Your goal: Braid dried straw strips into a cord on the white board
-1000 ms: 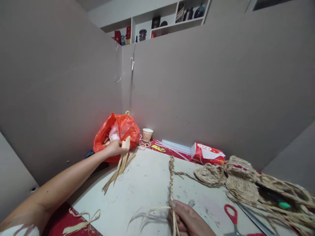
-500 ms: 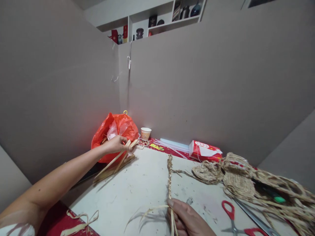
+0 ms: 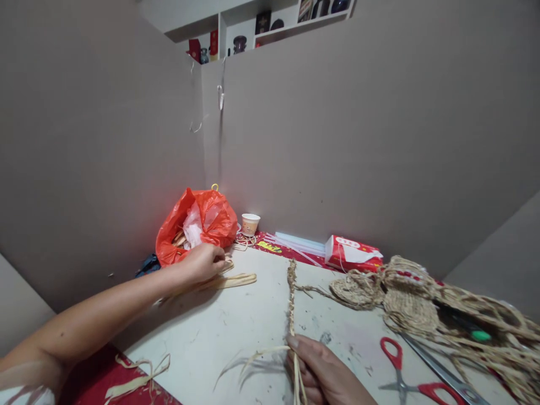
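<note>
Braid (image 3: 291,298): tan, plaited pattern. Strips (image 3: 239,280): pale straw-yellow. Plastic bag (image 3: 220,220): orange-red. Board (image 3: 236,326): off-white, dark flecks. Scissors (image 3: 401,384): red handles, grey blades. Tissue pack (image 3: 336,252): red and white. Partition (image 3: 358,152): grey.

Soft, moderate light lay over the pale desk (image 3: 236,332), while the grey wall (image 3: 358,129) looked dull and dimmer. A long shadow dropped beneath the hook (image 3: 221,99), suggesting light from above, and the thin strands (image 3: 270,350) cast soft-edged shadows. Small glints marked the orange bag (image 3: 221,216). Wide-angle distortion slanted the shelf (image 3: 220,36); fine detail smeared toward the right edge.
</note>
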Available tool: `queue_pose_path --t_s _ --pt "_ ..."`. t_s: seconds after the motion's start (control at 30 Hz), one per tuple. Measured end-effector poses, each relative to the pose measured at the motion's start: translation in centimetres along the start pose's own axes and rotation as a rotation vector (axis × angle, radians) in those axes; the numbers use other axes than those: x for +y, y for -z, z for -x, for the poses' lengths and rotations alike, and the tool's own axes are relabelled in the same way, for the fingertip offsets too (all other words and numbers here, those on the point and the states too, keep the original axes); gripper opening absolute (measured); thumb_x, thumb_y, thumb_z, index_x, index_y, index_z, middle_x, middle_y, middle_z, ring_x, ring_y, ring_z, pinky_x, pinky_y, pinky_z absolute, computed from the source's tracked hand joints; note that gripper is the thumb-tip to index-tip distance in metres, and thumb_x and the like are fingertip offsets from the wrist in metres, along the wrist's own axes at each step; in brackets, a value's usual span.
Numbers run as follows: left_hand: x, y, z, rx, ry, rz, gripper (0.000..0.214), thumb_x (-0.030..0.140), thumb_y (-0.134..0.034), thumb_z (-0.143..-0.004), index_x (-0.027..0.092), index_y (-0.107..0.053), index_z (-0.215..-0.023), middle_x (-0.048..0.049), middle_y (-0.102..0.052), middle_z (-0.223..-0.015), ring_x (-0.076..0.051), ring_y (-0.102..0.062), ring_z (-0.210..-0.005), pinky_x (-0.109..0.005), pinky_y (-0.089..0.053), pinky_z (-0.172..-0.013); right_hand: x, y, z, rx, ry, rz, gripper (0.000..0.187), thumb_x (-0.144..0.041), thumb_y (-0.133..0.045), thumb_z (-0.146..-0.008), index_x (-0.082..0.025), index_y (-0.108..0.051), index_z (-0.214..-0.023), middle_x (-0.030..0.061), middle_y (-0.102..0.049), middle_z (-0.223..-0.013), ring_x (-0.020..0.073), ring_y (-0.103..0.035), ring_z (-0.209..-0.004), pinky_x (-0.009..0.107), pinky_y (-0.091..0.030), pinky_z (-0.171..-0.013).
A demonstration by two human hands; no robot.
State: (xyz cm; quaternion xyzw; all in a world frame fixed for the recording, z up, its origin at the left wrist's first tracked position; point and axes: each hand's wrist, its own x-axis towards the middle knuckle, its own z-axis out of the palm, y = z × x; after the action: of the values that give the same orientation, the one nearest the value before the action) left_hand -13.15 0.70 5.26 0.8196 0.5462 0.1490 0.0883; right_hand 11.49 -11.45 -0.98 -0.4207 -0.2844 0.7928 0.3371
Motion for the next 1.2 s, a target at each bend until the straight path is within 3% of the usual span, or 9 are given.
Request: queue_pose_path --t_s 0.17,0.37,0.57,0.7,0.8,0.9,1.0,1.1,1.2 --pt "-0.4 -0.3 0.7 0.093 0.055 -0.22 0.021 0.033 -0.043 -0.084 0.019 -0.059 -0.082 -0.0072 -0.065 -0.086 -0.019 -0.058 -0.078 -0.027 -0.036 -0.066 0.1 -0.7 0.7 0.059 0.045 -0.03 0.06 -0.053 -0.078 -0.055 -0.021 -0.028 -0.062 -0.0137 -0.025 -0.043 -0.0022 -0.007 -0.038 0.011 -0.002 -0.037" --pt "-4.4 0.1 0.5 0.088 0.175 -0.413 0.029 0.041 -0.054 -0.079 0.016 -0.059 -0.095 -0.0132 -0.064 -0.09 -0.028 -0.06 -0.087 -0.033 -0.043 -0.069 0.1 -0.2 0.4 0.047 0.03 -0.007 0.06 -0.055 -0.077 -0.056 -0.021 -0.028 -0.062 -0.0133 -0.024 -0.044 -0.002 -0.006 -0.038 0.011 -0.002 -0.037" --pt "-6.4 2.2 -1.4 0.197 0.168 -0.526 0.029 0.018 -0.036 -0.089 0.019 -0.056 -0.11 -0.0136 -0.051 -0.125 -0.025 -0.05 -0.111 -0.035 -0.042 -0.086 -0.1 0.1 0.1 0.005 -0.026 -0.012 0.066 -0.057 -0.08 -0.047 -0.022 -0.026 -0.061 -0.0136 -0.026 -0.04 -0.0023 -0.009 -0.035 0.011 -0.002 -0.036" --pt "-7.3 3.6 -3.9 0.242 0.242 -0.555 0.035 0.013 -0.029 -0.089 0.014 -0.056 -0.111 -0.0179 -0.054 -0.119 -0.027 -0.051 -0.111 -0.037 -0.042 -0.087 0.0 -0.4 0.6 0.048 0.032 -0.039 0.062 -0.055 -0.079 -0.053 -0.021 -0.029 -0.063 -0.0139 -0.026 -0.043 -0.0026 -0.007 -0.038 0.011 -0.002 -0.037" --pt "-7.9 3.1 -5.3 0.202 0.327 -0.534 0.034 0.012 -0.034 -0.085 0.012 -0.056 -0.111 -0.0173 -0.061 -0.107 -0.025 -0.06 -0.097 -0.032 -0.046 -0.078 0.0 -0.4 0.6 0.007 0.015 -0.03 0.064 -0.056 -0.079 -0.052 -0.021 -0.026 -0.061 -0.0134 -0.026 -0.042 -0.0023 -0.008 -0.036 0.012 -0.001 -0.036" --pt "-7.7 2.4 -5.5 0.124 0.35 -0.501 0.028 0.014 -0.041 -0.081 0.013 -0.061 -0.1 -0.0148 -0.068 -0.092 -0.025 -0.065 -0.083 -0.03 -0.046 -0.071 0.0 -0.1 0.5 -0.026 0.025 -0.025 0.06 -0.057 -0.076 -0.056 -0.021 -0.027 -0.06 -0.0126 -0.028 -0.043 -0.0015 -0.01 -0.035 0.013 -0.002 -0.035" --pt "-6.5 2.8 -4.6 0.102 0.327 -0.51 0.033 0.018 -0.041 -0.08 0.01 -0.06 -0.106 -0.0186 -0.068 -0.089 -0.031 -0.066 -0.078 -0.036 -0.046 -0.067 -0.2 0.3 0.3 -0.04 0.072 -0.015 0.052 -0.053 -0.071 -0.066 -0.02 -0.031 -0.06 -0.0116 -0.029 -0.044 -0.0007 -0.011 -0.036 0.015 -0.003 -0.034" --pt "-4.1 3.8 -2.7 0.16 0.266 -0.544 0.037 0.021 -0.034 -0.084 0.01 -0.056 -0.112 -0.02 -0.067 -0.095 -0.034 -0.064 -0.085 -0.039 -0.045 -0.069 -0.1 0.4 0.4 -0.043 0.098 -0.017 0.049 -0.049 -0.069 -0.071 -0.02 -0.03 -0.061 -0.0117 -0.028 -0.045 -0.0004 -0.01 -0.036 0.014 -0.004 -0.034" --pt "-1.0 3.5 -0.9 0.282 0.051 -0.473 0.031 0.025 -0.035 -0.085 0.016 -0.062 -0.098 -0.0119 -0.068 -0.085 -0.024 -0.063 -0.076 -0.03 -0.042 -0.064 0.1 0.3 0.5 -0.034 0.087 -0.026 0.051 -0.048 -0.07 -0.071 -0.021 -0.028 -0.062 -0.0121 -0.027 -0.046 -0.0006 -0.009 -0.037 0.014 -0.004 -0.034"
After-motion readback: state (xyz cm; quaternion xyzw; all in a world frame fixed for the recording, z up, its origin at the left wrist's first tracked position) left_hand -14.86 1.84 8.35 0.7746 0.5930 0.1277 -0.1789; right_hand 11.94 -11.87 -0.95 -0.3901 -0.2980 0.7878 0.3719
